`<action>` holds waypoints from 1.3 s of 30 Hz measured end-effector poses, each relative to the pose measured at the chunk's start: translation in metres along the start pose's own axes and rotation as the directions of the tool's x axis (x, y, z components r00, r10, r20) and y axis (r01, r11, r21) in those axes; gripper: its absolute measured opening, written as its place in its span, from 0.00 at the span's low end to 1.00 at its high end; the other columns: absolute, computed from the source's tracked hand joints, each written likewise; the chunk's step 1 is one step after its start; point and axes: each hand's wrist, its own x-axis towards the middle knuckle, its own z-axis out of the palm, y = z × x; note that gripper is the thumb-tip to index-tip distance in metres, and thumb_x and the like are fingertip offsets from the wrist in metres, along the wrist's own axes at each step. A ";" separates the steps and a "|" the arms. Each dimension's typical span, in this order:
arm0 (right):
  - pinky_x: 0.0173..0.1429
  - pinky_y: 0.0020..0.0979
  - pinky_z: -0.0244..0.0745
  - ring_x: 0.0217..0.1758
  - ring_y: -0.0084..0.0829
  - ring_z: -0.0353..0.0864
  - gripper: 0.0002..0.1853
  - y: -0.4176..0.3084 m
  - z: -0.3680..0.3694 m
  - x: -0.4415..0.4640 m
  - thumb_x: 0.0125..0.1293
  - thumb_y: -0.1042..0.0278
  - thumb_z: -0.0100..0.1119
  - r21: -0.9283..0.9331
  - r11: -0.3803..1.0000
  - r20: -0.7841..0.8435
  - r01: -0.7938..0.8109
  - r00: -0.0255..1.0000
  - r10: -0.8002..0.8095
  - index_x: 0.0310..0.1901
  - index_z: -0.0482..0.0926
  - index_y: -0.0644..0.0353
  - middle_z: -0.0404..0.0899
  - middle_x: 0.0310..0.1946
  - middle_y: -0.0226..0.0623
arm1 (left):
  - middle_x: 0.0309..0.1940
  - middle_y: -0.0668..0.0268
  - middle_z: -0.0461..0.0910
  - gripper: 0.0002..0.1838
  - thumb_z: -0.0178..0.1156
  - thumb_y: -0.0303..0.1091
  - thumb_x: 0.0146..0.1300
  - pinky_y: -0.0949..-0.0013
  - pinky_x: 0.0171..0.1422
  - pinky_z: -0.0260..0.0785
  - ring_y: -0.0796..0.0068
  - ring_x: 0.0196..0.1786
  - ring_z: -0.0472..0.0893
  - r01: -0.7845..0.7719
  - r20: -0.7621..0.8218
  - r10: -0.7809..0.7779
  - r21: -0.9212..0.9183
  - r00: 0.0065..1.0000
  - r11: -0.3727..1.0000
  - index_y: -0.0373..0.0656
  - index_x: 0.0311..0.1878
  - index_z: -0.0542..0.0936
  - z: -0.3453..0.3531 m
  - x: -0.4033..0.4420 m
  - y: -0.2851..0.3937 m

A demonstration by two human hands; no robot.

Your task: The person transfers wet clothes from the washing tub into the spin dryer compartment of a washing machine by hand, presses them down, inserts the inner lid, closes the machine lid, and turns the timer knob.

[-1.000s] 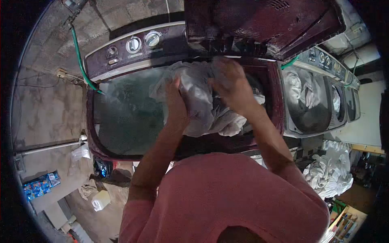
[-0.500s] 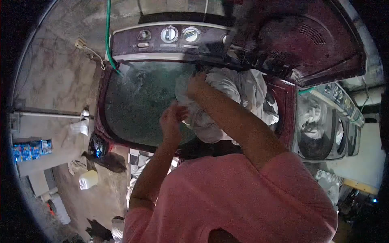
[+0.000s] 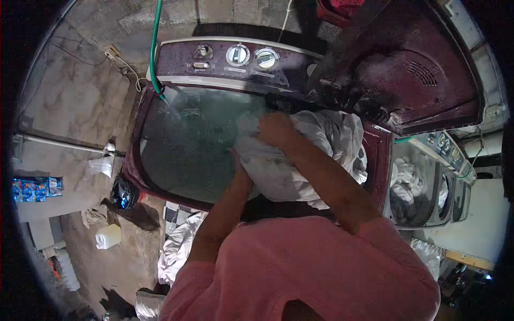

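Note:
A bundle of wet white cloth lies over the right part of a maroon washing machine, partly above the water-filled tub. My right hand is closed on the upper side of the cloth, knuckles up. At the cloth's left edge, my left hand grips from below, its fingers mostly hidden behind the fabric. Cloudy greenish water fills the tub to the left of both hands. A green hose runs down into the tub's back left corner, where the water is stirred up.
A raised maroon lid stands at the back right. Dials line the control panel behind the tub. Another machine holding white cloth is at the right. A pale jug and more white cloth are on the floor at left.
My left hand has moved right, in under the white cloth's edge. My right hand has shifted slightly right, and the bundle is lifted and bunched more. The camera view has tilted a little.

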 end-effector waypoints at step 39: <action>0.61 0.38 0.64 0.53 0.37 0.74 0.27 0.034 0.009 0.032 0.64 0.49 0.51 -0.950 0.204 0.033 0.237 0.724 -0.689 0.61 0.68 0.54 0.73 0.54 0.35 | 0.59 0.63 0.70 0.30 0.58 0.43 0.61 0.70 0.61 0.66 0.71 0.56 0.73 0.154 -0.100 -0.118 0.715 0.988 0.682 0.40 0.64 0.65 -0.013 0.027 0.064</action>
